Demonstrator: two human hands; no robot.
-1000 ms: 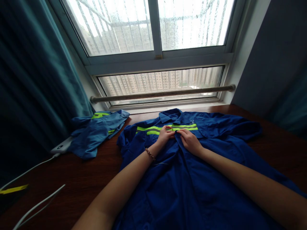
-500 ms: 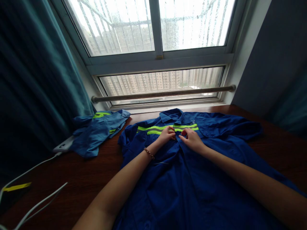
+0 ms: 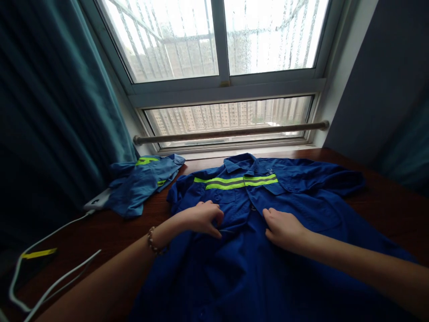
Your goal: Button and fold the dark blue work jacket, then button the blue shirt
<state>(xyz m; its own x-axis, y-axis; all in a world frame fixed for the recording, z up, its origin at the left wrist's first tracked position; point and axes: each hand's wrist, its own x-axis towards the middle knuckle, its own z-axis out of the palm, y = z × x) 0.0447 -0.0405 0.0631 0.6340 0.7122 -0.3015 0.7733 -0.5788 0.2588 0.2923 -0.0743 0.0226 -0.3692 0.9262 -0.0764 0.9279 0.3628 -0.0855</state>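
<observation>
A dark blue work shirt [image 3: 301, 192] with a yellow-green reflective band across the chest lies front up on the dark wooden table [image 3: 110, 241], its collar toward the window. My left hand [image 3: 201, 218], with a bead bracelet on the wrist, rests on the shirt's front left of the button line, fingers curled and pinching the cloth. To the right of that line my right hand [image 3: 284, 228] lies on the fabric with bent fingers gripping the front edge.
A second, lighter blue shirt [image 3: 144, 181] is folded at the table's back left, partly over a white phone [image 3: 98, 202]. White cables [image 3: 50, 279] trail along the left edge. Teal curtain [image 3: 50, 112] hangs left; a window with a rail [image 3: 231, 132] stands behind.
Both hands have come down from the chest band near the collar to the middle of the shirt front and drawn slightly apart. The camera has shifted a little.
</observation>
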